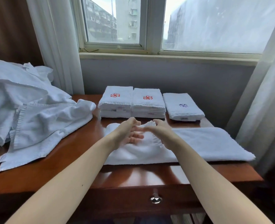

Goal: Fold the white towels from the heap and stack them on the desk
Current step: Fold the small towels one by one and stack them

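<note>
Red logos (115,95) on folded towels (117,105).

left hand (127,133) and right hand (164,134) hold towel (206,143) edge.

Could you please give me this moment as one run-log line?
fold in progress | left grip, right grip: pinch towel end, lifted | folded towels: at back | heap: at left
</note>
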`<action>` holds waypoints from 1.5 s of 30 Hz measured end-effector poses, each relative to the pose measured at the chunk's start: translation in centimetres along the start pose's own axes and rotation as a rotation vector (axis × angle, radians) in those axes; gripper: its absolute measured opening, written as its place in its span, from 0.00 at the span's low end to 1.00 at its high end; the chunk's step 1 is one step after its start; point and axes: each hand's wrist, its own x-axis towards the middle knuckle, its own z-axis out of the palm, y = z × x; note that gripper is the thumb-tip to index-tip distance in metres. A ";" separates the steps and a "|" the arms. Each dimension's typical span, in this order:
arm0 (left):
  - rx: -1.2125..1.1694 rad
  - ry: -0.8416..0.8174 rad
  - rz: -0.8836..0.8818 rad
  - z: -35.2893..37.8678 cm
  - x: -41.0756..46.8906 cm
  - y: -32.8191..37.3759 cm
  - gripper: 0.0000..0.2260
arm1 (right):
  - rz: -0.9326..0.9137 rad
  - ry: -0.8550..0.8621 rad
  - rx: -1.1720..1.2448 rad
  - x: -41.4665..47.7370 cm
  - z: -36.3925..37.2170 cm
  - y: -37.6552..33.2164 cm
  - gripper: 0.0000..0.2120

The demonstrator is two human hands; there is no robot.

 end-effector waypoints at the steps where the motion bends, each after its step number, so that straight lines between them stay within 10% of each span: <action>1: 0.015 0.023 0.031 -0.1 -0.1 -0.1 0.16 | 0.001 0.025 -0.047 0.1 0.0 0.0 0.33; 9: 0.718 0.541 0.462 -1.8 0.0 -2.7 0.16 | -0.054 0.124 -0.319 -0.6 -0.4 0.5 0.38; 16: 0.765 0.444 0.424 -1.2 0.2 -4.3 0.22 | -0.438 0.161 -0.661 -1.6 3.9 -0.6 0.27; 22: 1.193 0.345 0.278 -1.4 0.7 -5.3 0.22 | -0.256 0.020 -0.999 0.0 4.7 3.0 0.27; 45: 1.386 0.341 0.035 -12.0 -0.3 -6.5 0.24 | -0.256 -0.004 -0.880 1.2 11.6 1.1 0.29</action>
